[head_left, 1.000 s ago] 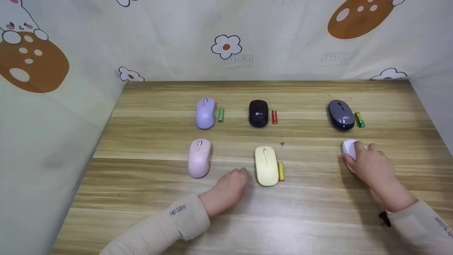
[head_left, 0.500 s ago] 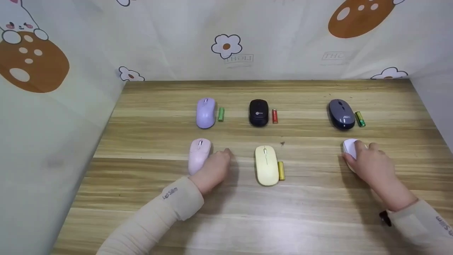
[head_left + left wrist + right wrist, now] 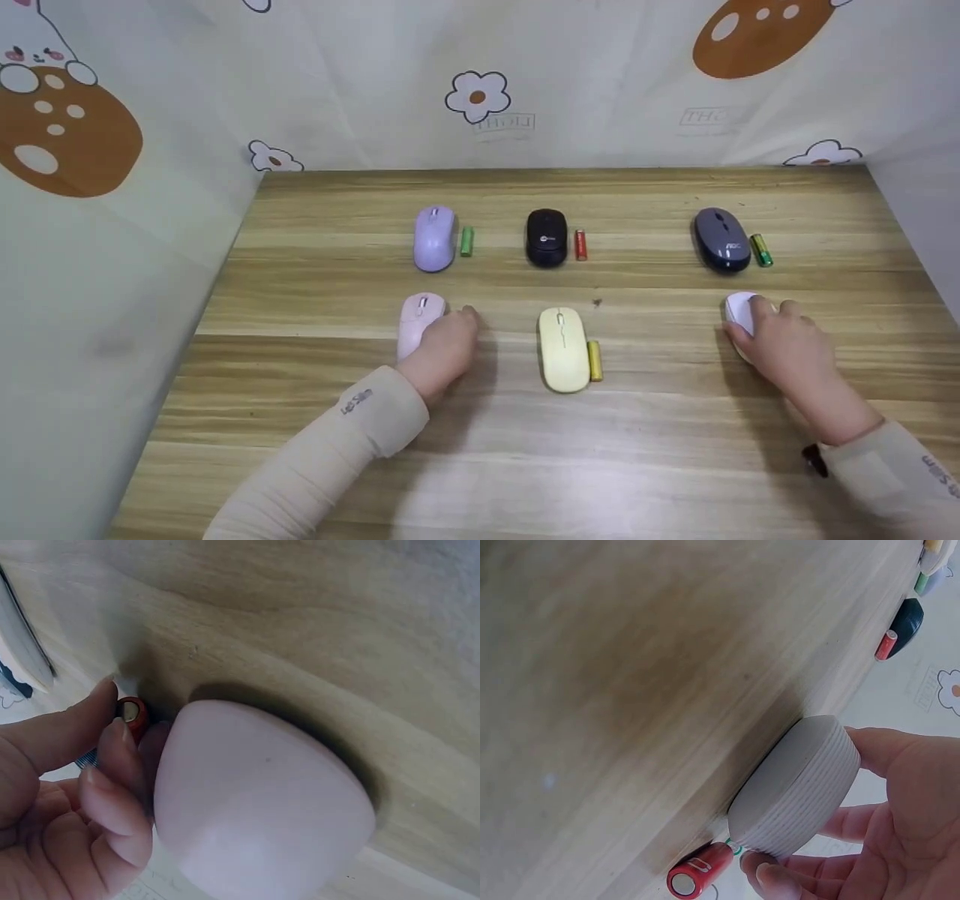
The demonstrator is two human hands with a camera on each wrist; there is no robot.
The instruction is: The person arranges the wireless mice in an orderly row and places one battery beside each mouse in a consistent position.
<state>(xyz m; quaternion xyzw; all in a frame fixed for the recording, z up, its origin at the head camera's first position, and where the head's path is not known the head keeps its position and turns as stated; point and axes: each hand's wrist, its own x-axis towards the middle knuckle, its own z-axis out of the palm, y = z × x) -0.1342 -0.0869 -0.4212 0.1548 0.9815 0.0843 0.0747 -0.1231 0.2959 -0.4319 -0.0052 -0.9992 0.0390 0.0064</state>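
My left hand (image 3: pixel 444 346) is at the right side of the pink mouse (image 3: pixel 414 334), covering part of it in the head view. Seen from the left wrist, thumb and fingers pinch a battery (image 3: pixel 133 714) with a red-orange end, close beside the pink mouse's rounded rear. The head view hides this battery behind the hand. Over on the right, my right hand (image 3: pixel 791 351) grips a white mouse (image 3: pixel 739 310) by its sides. A red battery (image 3: pixel 702 871) lies alongside that mouse in the right wrist view, near the fingertips.
Between the hands lies a yellow mouse (image 3: pixel 564 351) with a yellow battery (image 3: pixel 595 361). Behind stand a purple mouse (image 3: pixel 434 240) and green battery (image 3: pixel 466 241), a black mouse (image 3: pixel 547 238) and red battery (image 3: pixel 580 245), and a dark grey mouse (image 3: pixel 722 240) with a green-yellow battery (image 3: pixel 760 250).
My left hand has moved left and away from me, from near the yellow mouse to the pink mouse's right side. The right hand stays on the white mouse.
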